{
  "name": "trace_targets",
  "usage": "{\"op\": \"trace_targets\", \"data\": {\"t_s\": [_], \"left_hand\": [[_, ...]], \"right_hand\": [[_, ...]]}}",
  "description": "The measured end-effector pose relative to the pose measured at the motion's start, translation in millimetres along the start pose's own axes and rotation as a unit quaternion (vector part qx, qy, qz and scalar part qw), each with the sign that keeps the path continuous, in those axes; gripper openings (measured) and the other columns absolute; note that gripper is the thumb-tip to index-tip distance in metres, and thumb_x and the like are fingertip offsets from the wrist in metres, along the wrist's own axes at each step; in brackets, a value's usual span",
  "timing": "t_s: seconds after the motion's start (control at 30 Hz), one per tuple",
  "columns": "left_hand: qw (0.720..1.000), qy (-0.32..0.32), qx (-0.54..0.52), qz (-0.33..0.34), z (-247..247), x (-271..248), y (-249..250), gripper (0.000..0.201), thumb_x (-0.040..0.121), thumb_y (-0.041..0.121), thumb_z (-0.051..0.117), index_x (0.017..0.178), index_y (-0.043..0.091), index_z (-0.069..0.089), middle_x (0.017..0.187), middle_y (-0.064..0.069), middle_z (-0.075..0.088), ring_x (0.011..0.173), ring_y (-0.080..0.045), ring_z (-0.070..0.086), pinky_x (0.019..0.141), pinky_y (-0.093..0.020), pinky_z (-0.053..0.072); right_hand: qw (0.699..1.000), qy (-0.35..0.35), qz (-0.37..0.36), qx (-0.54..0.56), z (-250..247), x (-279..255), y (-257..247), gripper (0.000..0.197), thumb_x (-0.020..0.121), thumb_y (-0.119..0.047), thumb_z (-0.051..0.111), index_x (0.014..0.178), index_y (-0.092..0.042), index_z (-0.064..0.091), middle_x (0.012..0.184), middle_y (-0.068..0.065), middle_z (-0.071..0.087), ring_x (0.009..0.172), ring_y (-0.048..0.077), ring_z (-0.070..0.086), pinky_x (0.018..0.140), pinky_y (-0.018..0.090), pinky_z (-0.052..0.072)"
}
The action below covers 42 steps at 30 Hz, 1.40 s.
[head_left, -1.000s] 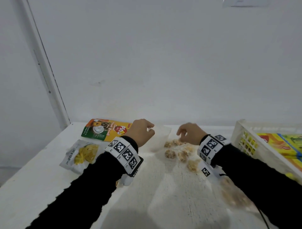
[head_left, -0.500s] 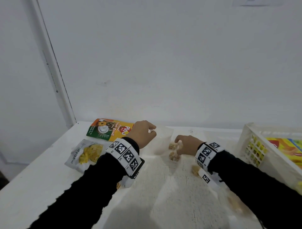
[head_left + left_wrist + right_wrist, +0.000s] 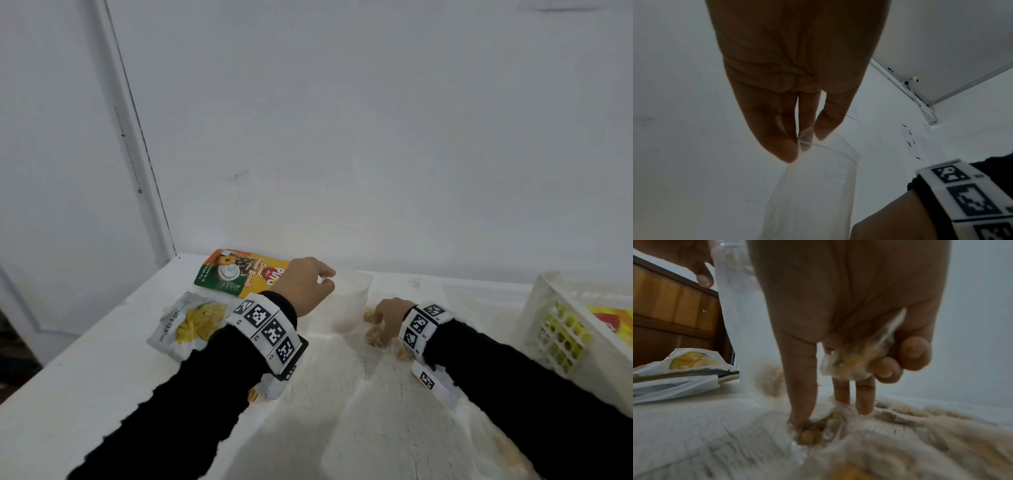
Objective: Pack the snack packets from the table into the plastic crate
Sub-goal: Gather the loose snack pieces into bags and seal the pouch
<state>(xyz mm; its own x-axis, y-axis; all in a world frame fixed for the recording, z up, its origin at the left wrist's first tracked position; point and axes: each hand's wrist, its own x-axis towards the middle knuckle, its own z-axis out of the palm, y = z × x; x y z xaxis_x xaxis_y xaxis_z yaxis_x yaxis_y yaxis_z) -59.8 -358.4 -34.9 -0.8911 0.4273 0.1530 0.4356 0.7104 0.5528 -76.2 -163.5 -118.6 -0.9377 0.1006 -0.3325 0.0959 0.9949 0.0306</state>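
My left hand [image 3: 320, 279] pinches the top edge of a clear plastic bag [image 3: 349, 301] and holds it upright on the white table; in the left wrist view the pinch [image 3: 800, 142] shows on the bag's rim [image 3: 838, 151]. My right hand [image 3: 380, 320] reaches down beside the bag among small wrapped snack pieces [image 3: 373, 337]. In the right wrist view its curled ring and little fingers hold one wrapped piece [image 3: 855, 363] against the palm. Its thumb and other fingers touch another piece [image 3: 813, 431] on the table. The white plastic crate [image 3: 544, 308] stands at the right with yellow packets inside.
A green and yellow packet [image 3: 246, 274] lies at the back left by the wall. A white packet with yellow chips [image 3: 191, 322] lies in front of it, left of my left arm. More wrapped pieces [image 3: 402, 353] lie under my right wrist. A wooden cabinet [image 3: 674, 305] stands beyond the table.
My right hand has moved left and down onto the wrapped pieces beside the bag. My left hand keeps its pinch on the bag in the same place.
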Motion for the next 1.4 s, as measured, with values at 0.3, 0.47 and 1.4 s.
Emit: {"op": "trace_targets", "data": {"t_s": [0.3, 0.47, 1.4], "left_hand": [[1.000, 0.002, -0.020, -0.006, -4, 1, -6, 0.030, 0.092, 0.012, 0.048, 0.120, 0.009, 0.059, 0.127, -0.006, 0.056, 0.109, -0.023, 0.056, 0.085, -0.024, 0.044], [1.000, -0.004, -0.027, -0.002, -5, 2, -8, 0.031, 0.090, 0.013, 0.052, 0.121, 0.009, 0.059, 0.127, -0.004, 0.056, 0.111, -0.023, 0.056, 0.087, -0.024, 0.043], [0.993, -0.057, -0.104, 0.024, 2, 0, -6, 0.034, 0.085, 0.013, 0.056, 0.119, 0.010, 0.060, 0.126, -0.001, 0.056, 0.087, -0.027, 0.067, 0.063, -0.024, 0.054]], "right_hand": [[0.968, 0.131, -0.043, 0.208, -27, -13, 15, 0.020, 0.072, -0.009, 0.069, 0.069, -0.020, 0.052, 0.094, 0.001, 0.053, 0.082, 0.019, 0.054, 0.065, 0.025, 0.045], [0.840, 0.353, -0.134, 0.389, -68, -51, 11, 0.018, 0.075, -0.012, 0.071, 0.071, -0.017, 0.054, 0.069, -0.006, 0.053, 0.059, 0.001, 0.044, 0.058, 0.016, 0.034], [0.779, 0.285, -0.228, 0.510, -62, -100, -20, 0.029, 0.091, -0.008, 0.040, 0.102, -0.030, 0.054, 0.090, -0.005, 0.043, 0.075, 0.009, 0.052, 0.075, 0.018, 0.045]]}}
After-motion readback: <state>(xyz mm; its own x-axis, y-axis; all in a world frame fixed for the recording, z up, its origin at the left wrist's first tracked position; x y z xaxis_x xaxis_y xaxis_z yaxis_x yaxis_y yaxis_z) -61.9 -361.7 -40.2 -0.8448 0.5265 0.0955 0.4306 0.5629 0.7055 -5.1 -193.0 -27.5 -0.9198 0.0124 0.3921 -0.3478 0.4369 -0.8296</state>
